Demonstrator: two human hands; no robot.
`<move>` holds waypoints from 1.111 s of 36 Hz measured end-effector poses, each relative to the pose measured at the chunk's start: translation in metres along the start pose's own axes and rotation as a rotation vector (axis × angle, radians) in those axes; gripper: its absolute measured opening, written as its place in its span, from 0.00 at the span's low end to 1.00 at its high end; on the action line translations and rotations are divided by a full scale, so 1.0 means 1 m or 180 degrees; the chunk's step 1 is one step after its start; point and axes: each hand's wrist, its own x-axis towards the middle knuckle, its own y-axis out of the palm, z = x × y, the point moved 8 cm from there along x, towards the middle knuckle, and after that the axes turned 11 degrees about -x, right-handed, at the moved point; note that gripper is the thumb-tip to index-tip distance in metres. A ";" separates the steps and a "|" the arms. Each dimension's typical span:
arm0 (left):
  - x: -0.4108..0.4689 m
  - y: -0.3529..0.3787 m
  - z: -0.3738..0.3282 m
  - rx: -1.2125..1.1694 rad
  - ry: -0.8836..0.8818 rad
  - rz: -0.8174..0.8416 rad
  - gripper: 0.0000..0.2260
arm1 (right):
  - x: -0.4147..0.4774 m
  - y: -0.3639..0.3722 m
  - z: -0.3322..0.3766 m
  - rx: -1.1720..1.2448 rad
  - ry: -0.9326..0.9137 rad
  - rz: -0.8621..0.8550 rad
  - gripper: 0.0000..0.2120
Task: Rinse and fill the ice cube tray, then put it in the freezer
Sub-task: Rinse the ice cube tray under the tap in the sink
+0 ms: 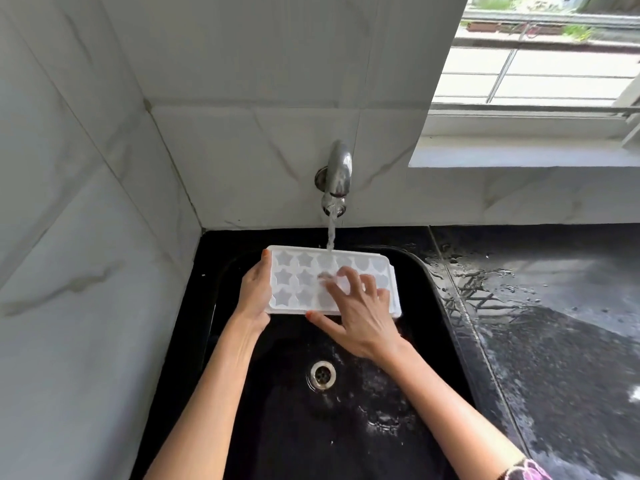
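Over the black sink [263, 393], under the chrome wall tap [338, 174], the left hand [254, 292] is gripping the left end of the white star-celled plastic ice cube tray [294, 273]. The right hand [362, 315] is touching its cells with spread fingertips.

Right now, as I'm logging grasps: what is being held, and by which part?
The left hand grips the ice cube tray by its left short end. The right hand holds nothing; its fingertips only touch the tray's top.

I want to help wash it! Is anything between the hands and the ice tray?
No, nothing visible. The left hand grips the ice tray at its left end, and the right hand has its fingers on top, under water from the tap.
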 end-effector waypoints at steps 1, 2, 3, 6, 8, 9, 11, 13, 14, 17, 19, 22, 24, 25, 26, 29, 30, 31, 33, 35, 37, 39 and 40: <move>0.001 -0.002 -0.001 0.0024 -0.0020 0.0006 0.18 | -0.001 0.001 -0.001 -0.0013 -0.0110 0.0032 0.34; 0.002 -0.004 -0.002 0.0051 -0.0055 0.0024 0.19 | -0.002 0.001 -0.002 -0.0126 -0.0253 0.0027 0.34; 0.003 -0.005 -0.002 0.0071 -0.0112 0.0054 0.19 | -0.004 0.001 -0.003 -0.0281 -0.0379 0.0002 0.35; 0.006 -0.004 -0.005 0.0124 -0.0247 0.0139 0.19 | -0.009 0.004 -0.009 -0.0452 -0.0330 -0.0060 0.41; 0.008 0.003 -0.009 0.0156 -0.0264 0.0166 0.17 | -0.012 0.009 -0.010 -0.0166 -0.0083 -0.0074 0.43; 0.008 0.008 -0.011 0.0172 -0.0289 0.0216 0.17 | -0.013 0.012 -0.010 0.0007 0.0018 -0.0065 0.43; 0.006 0.023 -0.015 0.0272 -0.0353 0.0370 0.17 | -0.013 0.023 -0.010 0.0508 0.0249 0.0038 0.40; 0.002 0.038 -0.020 0.0458 -0.0351 0.0512 0.17 | -0.013 0.035 -0.011 0.1152 0.0462 0.0165 0.34; 0.000 0.045 -0.021 0.0548 -0.0333 0.0574 0.17 | -0.013 0.040 -0.011 0.1486 0.0543 0.0218 0.32; -0.005 0.062 -0.016 0.0912 -0.0233 0.0733 0.25 | -0.014 0.051 -0.013 0.2338 0.0918 0.0354 0.26; -0.007 0.067 -0.008 0.1110 -0.0121 0.0722 0.36 | -0.015 0.059 -0.016 0.2854 0.1243 0.0596 0.26; -0.014 0.071 0.005 0.1053 0.0076 0.0725 0.34 | -0.014 0.055 -0.014 0.2973 0.1264 0.0668 0.28; -0.017 0.069 0.018 0.0942 0.0067 0.0528 0.40 | -0.008 0.042 -0.011 0.2360 0.0962 0.0506 0.32; -0.016 0.066 0.026 0.0755 -0.0042 0.0368 0.42 | -0.007 0.038 -0.009 0.1876 0.0845 0.0453 0.35; -0.017 0.062 0.034 0.0430 -0.0186 0.0185 0.41 | -0.007 0.035 -0.009 0.1396 0.0817 0.0382 0.37; -0.019 0.055 0.056 -0.0790 -0.0766 -0.0037 0.25 | -0.009 0.028 -0.007 0.0639 0.0769 0.0086 0.40; -0.021 0.054 0.060 -0.1067 -0.0873 -0.0021 0.24 | -0.010 0.027 -0.005 0.0519 0.0703 -0.0015 0.40; -0.021 0.052 0.061 -0.1263 -0.0893 0.0009 0.25 | -0.011 0.026 -0.004 0.0435 0.0627 -0.0097 0.40; -0.018 0.047 0.059 -0.1421 -0.0798 0.0060 0.27 | -0.011 0.025 -0.005 0.0321 0.0476 -0.0134 0.38; -0.015 0.045 0.053 -0.1449 -0.0689 0.0114 0.26 | -0.010 0.021 -0.009 0.0137 0.0378 -0.0104 0.36; -0.015 0.048 0.050 -0.1471 -0.0617 0.0191 0.26 | -0.007 0.016 -0.011 -0.0156 0.0340 -0.0085 0.32; -0.015 0.052 0.051 -0.1476 -0.0576 0.0280 0.26 | -0.002 0.010 -0.009 -0.0282 0.0390 -0.0110 0.28; -0.016 0.054 0.052 -0.1489 -0.0568 0.0313 0.26 | 0.001 0.008 -0.008 -0.0206 0.0469 -0.0095 0.28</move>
